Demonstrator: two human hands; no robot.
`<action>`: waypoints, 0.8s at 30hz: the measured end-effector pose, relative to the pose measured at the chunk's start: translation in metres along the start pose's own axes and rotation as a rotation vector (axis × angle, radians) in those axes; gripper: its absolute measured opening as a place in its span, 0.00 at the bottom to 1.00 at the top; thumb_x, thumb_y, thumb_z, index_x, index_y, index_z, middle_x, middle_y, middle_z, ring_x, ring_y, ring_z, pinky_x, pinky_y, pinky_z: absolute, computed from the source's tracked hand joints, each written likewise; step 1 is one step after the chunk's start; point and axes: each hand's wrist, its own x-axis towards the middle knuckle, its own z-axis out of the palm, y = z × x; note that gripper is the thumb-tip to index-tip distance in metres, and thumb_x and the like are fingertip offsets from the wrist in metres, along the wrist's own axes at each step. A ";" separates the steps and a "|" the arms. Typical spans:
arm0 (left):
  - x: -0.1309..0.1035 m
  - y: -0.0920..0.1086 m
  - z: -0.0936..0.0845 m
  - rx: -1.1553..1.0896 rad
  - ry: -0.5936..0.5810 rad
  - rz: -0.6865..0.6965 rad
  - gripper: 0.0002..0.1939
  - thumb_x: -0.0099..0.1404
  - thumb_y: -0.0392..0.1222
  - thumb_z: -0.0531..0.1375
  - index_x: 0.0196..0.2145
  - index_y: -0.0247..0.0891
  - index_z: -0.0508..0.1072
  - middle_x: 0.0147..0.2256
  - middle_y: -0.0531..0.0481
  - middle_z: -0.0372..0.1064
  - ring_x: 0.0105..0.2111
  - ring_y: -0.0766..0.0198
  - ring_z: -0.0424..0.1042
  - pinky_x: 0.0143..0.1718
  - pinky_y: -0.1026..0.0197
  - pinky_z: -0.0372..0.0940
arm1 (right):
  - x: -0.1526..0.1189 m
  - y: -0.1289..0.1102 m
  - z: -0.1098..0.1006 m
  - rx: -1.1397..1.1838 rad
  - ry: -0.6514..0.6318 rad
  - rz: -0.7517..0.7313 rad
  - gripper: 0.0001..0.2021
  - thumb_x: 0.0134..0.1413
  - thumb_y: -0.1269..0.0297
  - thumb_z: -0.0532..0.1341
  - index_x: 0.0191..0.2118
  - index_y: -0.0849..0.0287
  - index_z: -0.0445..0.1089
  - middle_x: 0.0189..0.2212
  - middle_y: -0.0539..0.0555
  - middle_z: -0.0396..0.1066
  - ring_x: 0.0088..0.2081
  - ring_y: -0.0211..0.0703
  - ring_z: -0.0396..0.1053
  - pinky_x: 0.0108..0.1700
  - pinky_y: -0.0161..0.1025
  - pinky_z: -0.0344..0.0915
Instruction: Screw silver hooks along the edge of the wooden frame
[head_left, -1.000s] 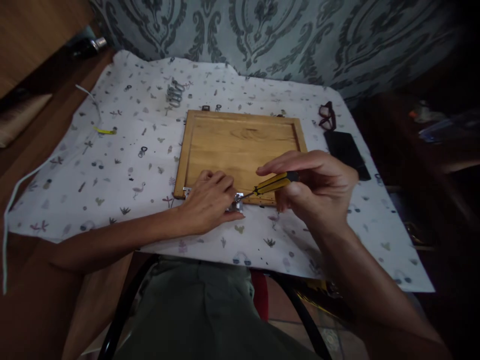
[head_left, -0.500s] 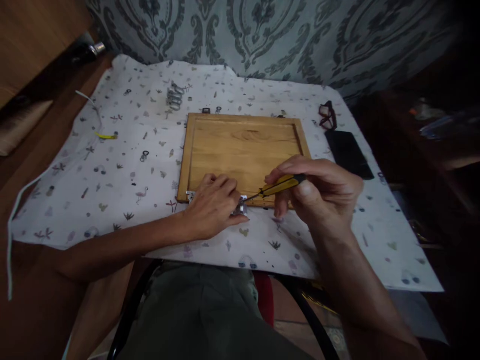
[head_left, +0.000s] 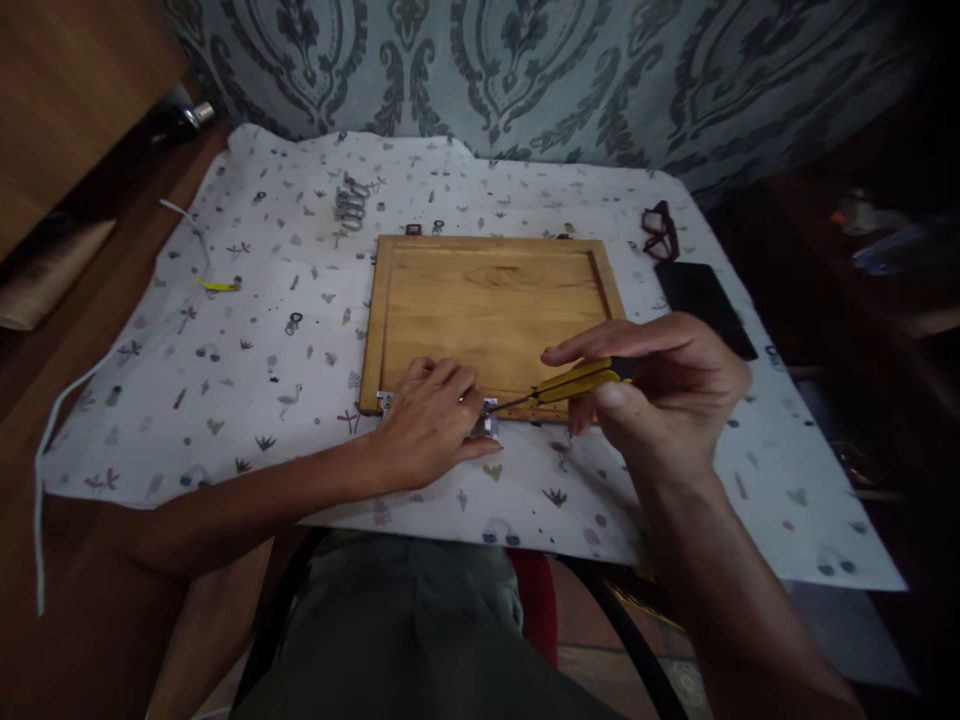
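A framed wooden panel (head_left: 495, 310) lies flat on the patterned cloth. At its near edge a shiny metal hinge (head_left: 487, 424) sits partly under my left hand (head_left: 431, 420), whose curled fingers press on it and on the frame. Another metal piece (head_left: 384, 402) shows at the panel's near left corner. My right hand (head_left: 660, 385) grips a yellow and black screwdriver (head_left: 574, 382) between thumb and fingers. Its tip points left and meets the hinge; the exact contact point is too small to make out.
Several metal pieces (head_left: 351, 205) stand behind the panel on the left. Red-framed glasses (head_left: 660, 232) and a black flat object (head_left: 705, 308) lie at the right. A white cord (head_left: 82, 375) and a yellow strip (head_left: 217, 286) are on the left of the cloth (head_left: 247, 390).
My right hand has opened its fingers slightly around the screwdriver and shifted a little to the right. The whole view has shifted slightly; my left hand stays at the hinge.
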 end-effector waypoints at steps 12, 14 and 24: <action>-0.003 -0.002 0.004 0.045 0.056 0.042 0.25 0.69 0.60 0.62 0.45 0.31 0.77 0.43 0.42 0.71 0.48 0.50 0.67 0.48 0.50 0.56 | -0.002 -0.010 -0.001 -0.014 -0.189 0.074 0.13 0.61 0.63 0.69 0.52 0.46 0.80 0.40 0.50 0.78 0.19 0.29 0.72 0.18 0.30 0.71; -0.003 -0.002 0.004 0.037 0.046 0.031 0.25 0.69 0.60 0.62 0.45 0.32 0.77 0.43 0.42 0.71 0.48 0.50 0.67 0.49 0.50 0.56 | -0.002 -0.009 0.000 -0.013 -0.162 0.054 0.12 0.59 0.64 0.71 0.48 0.47 0.81 0.39 0.51 0.79 0.22 0.31 0.73 0.16 0.29 0.69; 0.001 0.000 -0.002 -0.004 -0.036 -0.017 0.27 0.69 0.61 0.61 0.49 0.31 0.76 0.47 0.41 0.72 0.52 0.48 0.66 0.52 0.48 0.57 | -0.003 -0.009 0.006 -0.008 -0.120 0.076 0.11 0.56 0.62 0.73 0.45 0.46 0.80 0.34 0.49 0.82 0.21 0.35 0.73 0.14 0.30 0.67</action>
